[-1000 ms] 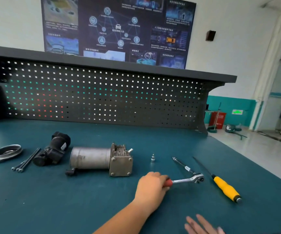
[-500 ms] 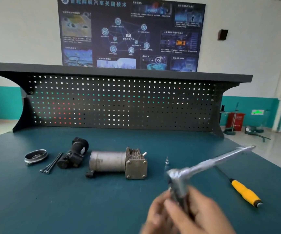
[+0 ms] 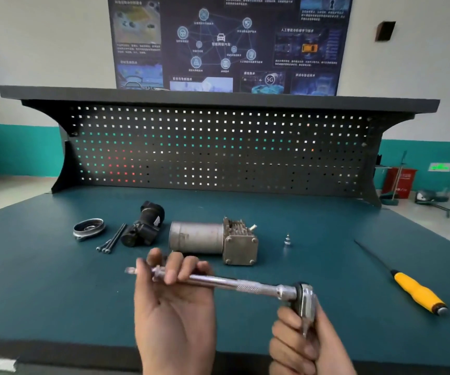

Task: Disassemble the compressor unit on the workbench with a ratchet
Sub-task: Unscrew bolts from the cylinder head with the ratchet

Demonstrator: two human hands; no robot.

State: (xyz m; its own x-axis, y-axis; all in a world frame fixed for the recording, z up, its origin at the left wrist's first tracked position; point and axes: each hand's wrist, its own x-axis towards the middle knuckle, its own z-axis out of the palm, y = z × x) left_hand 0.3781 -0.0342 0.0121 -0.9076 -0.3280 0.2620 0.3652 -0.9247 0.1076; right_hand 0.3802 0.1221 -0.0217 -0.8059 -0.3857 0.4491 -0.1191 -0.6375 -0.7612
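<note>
Both hands are up off the surface [image 3: 42, 280], in front of the compressor unit [image 3: 213, 239], on the camera side of it. From here I see the right hand [image 3: 307, 345] wrapped round the handle of the ratchet [image 3: 304, 299], head end up. The handle is mostly hidden in the fist. An extension bar [image 3: 232, 284] meets the ratchet head and runs sideways, roughly level, ending in front of the compressor unit's cylinder end. I can't tell if it is fully seated in the head. The left hand [image 3: 175, 307] is palm up, with its fingers [image 3: 176, 266] curled over the far end of the bar. The bar tip pokes out past them. Both hands are a bit blurred.

The compressor unit lies on its side on the surface with nothing touching it: grey cylinder at the left, finned block with a square bolted end plate at the right. Just beside it on the left is a black motor-like part [image 3: 144, 226]. Further left are a few long bolts [image 3: 111, 239] lying together, then a round metal ring [image 3: 88, 228]. Right of the compressor unit and apart from it, a small socket bit [image 3: 288, 240] stands upright. Well to its right a screwdriver [image 3: 418, 293] with a yellow handle lies flat, shaft pointing toward the back. Behind the compressor unit is a black pegboard [image 3: 218, 150] with a shelf on top, and a dark poster [image 3: 226, 41] on the wall above.
</note>
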